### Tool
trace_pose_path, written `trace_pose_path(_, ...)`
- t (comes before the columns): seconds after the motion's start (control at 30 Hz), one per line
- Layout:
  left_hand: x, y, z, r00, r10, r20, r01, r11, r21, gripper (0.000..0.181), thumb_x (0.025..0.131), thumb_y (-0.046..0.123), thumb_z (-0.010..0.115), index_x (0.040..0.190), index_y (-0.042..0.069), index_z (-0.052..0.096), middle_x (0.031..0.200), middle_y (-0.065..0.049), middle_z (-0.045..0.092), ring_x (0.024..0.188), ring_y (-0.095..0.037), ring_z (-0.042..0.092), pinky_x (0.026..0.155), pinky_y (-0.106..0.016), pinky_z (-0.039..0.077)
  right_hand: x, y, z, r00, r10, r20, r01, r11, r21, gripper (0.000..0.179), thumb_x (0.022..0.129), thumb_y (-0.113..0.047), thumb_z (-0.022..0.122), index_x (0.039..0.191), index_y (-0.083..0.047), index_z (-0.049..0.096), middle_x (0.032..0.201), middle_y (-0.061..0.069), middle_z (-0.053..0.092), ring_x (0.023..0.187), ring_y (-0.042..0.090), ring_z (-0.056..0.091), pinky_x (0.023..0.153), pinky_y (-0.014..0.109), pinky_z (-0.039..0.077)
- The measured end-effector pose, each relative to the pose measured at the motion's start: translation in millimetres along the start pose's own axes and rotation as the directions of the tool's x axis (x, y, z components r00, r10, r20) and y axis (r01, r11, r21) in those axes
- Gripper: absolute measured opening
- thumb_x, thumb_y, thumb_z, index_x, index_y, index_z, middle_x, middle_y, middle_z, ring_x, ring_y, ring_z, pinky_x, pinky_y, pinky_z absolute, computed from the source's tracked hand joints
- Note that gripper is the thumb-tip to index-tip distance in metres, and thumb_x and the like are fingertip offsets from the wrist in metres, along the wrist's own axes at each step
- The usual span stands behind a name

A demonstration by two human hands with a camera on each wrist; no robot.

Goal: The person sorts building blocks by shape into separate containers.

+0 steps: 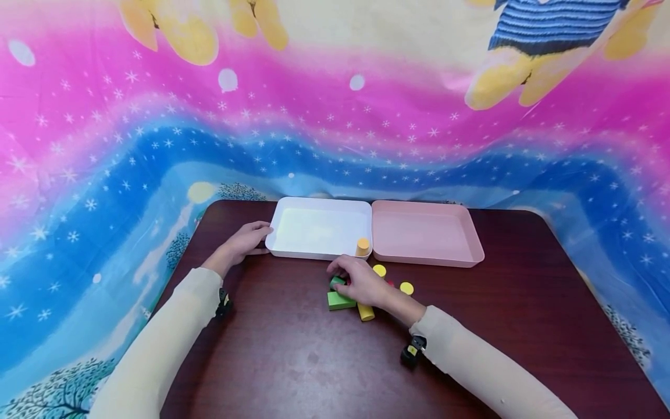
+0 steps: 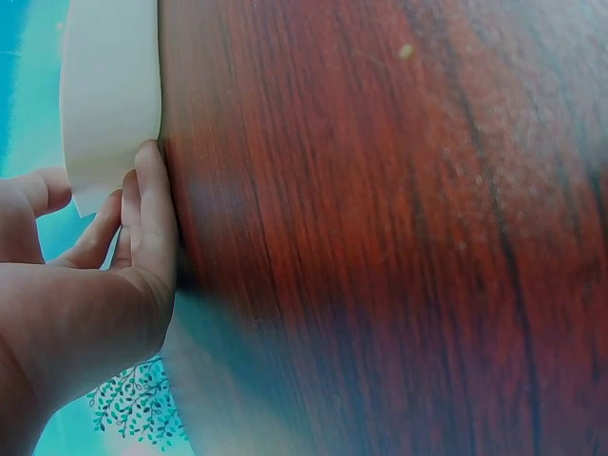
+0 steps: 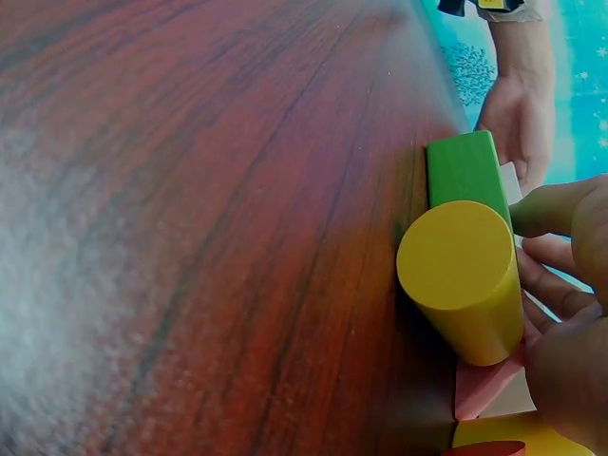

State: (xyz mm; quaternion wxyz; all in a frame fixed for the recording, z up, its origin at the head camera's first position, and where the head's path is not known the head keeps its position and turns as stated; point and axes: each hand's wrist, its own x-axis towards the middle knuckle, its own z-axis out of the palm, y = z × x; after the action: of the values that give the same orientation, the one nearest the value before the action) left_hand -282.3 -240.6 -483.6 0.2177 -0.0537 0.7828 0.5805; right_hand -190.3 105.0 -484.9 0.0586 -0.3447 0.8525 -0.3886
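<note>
My left hand [image 1: 247, 240] rests at the left end of the white tray [image 1: 319, 250], fingers fairly straight against its rim and side. In the left wrist view its fingertips touch the tray's corner [image 2: 109, 142]. Over a group of toy blocks, my right hand [image 1: 361, 282] has curled fingers and a thumb on a dark green block [image 1: 337, 283], partly covered by them. A light green rectangular block [image 1: 341, 301] lies just in front. Beside it is a yellow cylinder [image 3: 456, 256]. Red pieces are mostly hidden under the hand.
An orange-yellow cylinder [image 1: 363, 247] stands in the white tray's near right corner. The pink tray [image 1: 426, 259] adjoins on the right. Two more yellow cylinders [image 1: 406, 288] stand right of the hand. A patterned cloth [image 1: 335, 145] hangs behind the dark wooden table [image 1: 272, 349].
</note>
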Motion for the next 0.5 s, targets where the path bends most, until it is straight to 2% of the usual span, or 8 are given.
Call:
trace_pose_path(0.3,-0.2,1.1,1.5,1.0,0.002,-0.006,-0.002,1.0,0.003,0.058,0.114,0.031,0.049,0.164,0.005,0.034,0.154,-0.019,0.047,0.137,-0.033,0.051,0.106,-0.045,0.055,4.0,-0.2,-0.5,1.0,0.014,0.016,-0.014,0.999,-0.031,0.026,0.092,-0.002,0.079,0.116,-0.001,0.069,0.109,0.01,0.071,0.096,0.024,0.07,0.086,0.039,0.061)
trace_pose_path(0.5,-1.0,0.8,1.4,1.0,0.006,-0.005,-0.006,1.0,0.008,0.057,0.114,0.031,0.048,0.163,0.005,0.034,0.154,-0.019,0.047,0.136,-0.033,0.052,0.105,-0.045,0.056,7.4,-0.2,-1.3,0.999,0.042,0.033,-0.04,0.997,-0.065,0.024,0.093,-0.006,0.079,0.115,-0.003,0.07,0.108,0.005,0.07,0.096,0.02,0.069,0.085,0.034,0.059)
